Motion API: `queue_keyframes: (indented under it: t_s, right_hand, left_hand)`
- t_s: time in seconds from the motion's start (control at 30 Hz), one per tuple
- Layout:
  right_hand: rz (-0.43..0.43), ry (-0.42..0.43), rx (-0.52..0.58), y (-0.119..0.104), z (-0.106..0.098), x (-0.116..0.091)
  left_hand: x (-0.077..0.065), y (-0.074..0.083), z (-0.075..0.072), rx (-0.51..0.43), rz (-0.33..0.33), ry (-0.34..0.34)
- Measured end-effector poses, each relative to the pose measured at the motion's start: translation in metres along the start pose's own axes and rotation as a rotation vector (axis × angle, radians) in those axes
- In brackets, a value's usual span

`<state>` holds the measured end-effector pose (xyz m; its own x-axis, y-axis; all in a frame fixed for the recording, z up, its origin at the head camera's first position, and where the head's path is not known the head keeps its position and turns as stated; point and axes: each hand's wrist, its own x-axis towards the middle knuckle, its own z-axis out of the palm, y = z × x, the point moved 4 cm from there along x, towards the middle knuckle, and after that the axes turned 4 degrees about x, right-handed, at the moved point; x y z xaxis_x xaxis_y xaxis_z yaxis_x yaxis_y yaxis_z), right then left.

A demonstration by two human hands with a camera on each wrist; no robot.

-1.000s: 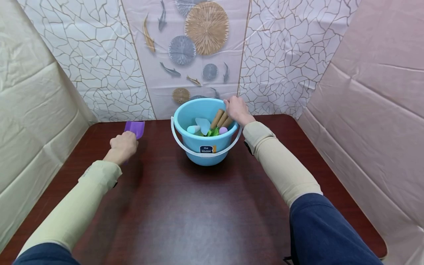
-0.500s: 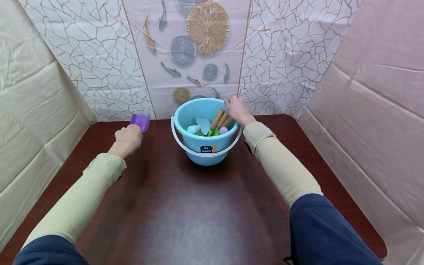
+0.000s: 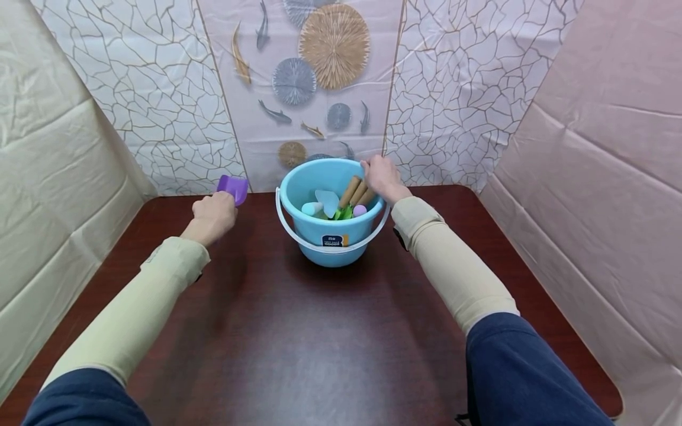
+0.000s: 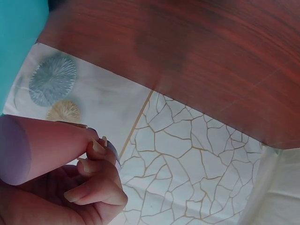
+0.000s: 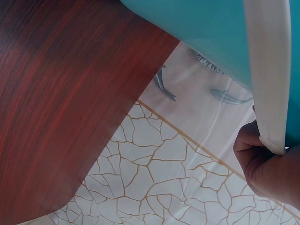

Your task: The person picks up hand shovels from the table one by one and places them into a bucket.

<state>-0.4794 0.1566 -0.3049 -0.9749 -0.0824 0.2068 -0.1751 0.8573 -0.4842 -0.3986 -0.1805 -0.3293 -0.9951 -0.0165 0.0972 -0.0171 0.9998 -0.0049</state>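
My left hand (image 3: 213, 218) holds a small toy shovel by its handle, left of the bucket. The purple blade (image 3: 233, 188) points away from me. Up close in the left wrist view, the pinkish handle (image 4: 56, 143) has a purple end, and fingers curl beside it. A light blue bucket (image 3: 309, 232) stands upright on the table, and my right hand (image 3: 382, 177) grips its rim at the back right. Inside lie several garden tools: brown handles (image 3: 350, 190), a pale blue blade (image 3: 326, 202), green parts (image 3: 346, 212) and a turquoise-ended handle (image 3: 311, 208).
The bucket's white carrying handle (image 3: 331, 251) hangs down across its front. Dark red-brown table (image 3: 298, 355) spreads under both arms. A patterned cloth (image 3: 176, 106) rises behind the table's far edge, with plain cloth walls (image 3: 591, 148) at both sides.
My left hand has moved to the right, toward the bucket, and slightly farther from me with the shovel. The right hand and the bucket stay where they were.
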Motion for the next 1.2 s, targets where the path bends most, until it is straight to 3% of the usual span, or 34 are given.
queue_keyframes:
  t_s: [1.2]
  right_hand:
    - [0.001, -0.010, 0.007, 0.000, 0.000, 0.000]
  left_hand:
    - [0.010, 0.034, -0.033, 0.037, 0.044, 0.042]
